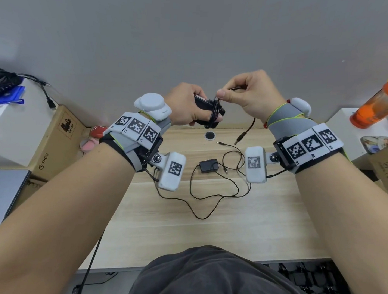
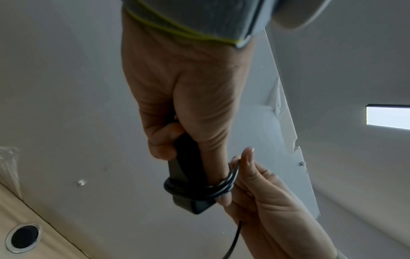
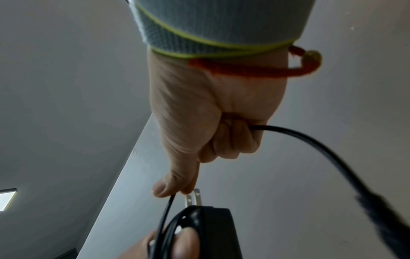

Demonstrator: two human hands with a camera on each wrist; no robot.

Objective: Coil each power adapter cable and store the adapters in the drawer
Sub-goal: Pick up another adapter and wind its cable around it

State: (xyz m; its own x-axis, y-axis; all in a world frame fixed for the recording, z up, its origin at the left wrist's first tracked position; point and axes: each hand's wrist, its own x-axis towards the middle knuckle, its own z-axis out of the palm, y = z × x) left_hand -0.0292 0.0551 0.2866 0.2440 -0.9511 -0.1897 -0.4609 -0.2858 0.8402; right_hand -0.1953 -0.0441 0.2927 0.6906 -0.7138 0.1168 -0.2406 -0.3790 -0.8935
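Observation:
My left hand (image 1: 190, 109) grips a black power adapter (image 1: 207, 107) raised above the desk, its cable (image 1: 213, 116) wound in several loops around the body and my thumb. The same adapter (image 2: 188, 175) shows in the left wrist view with loops (image 2: 199, 190) near its end. My right hand (image 1: 246, 93) pinches that cable (image 3: 167, 206) between thumb and forefinger just above the adapter (image 3: 213, 231), whose metal prongs (image 3: 193, 198) point up. The free end hangs down to a barrel plug (image 1: 240, 140). A second black adapter (image 1: 209, 166) lies on the desk (image 1: 274, 217), its cable (image 1: 199, 213) sprawled loose.
A cable hole (image 1: 209, 135) sits at the desk's back edge. A cardboard box (image 1: 55, 140) and a laptop (image 1: 1, 200) stand to the left, an orange bottle (image 1: 377, 103) and more boxes (image 1: 385, 168) to the right. No drawer is in view.

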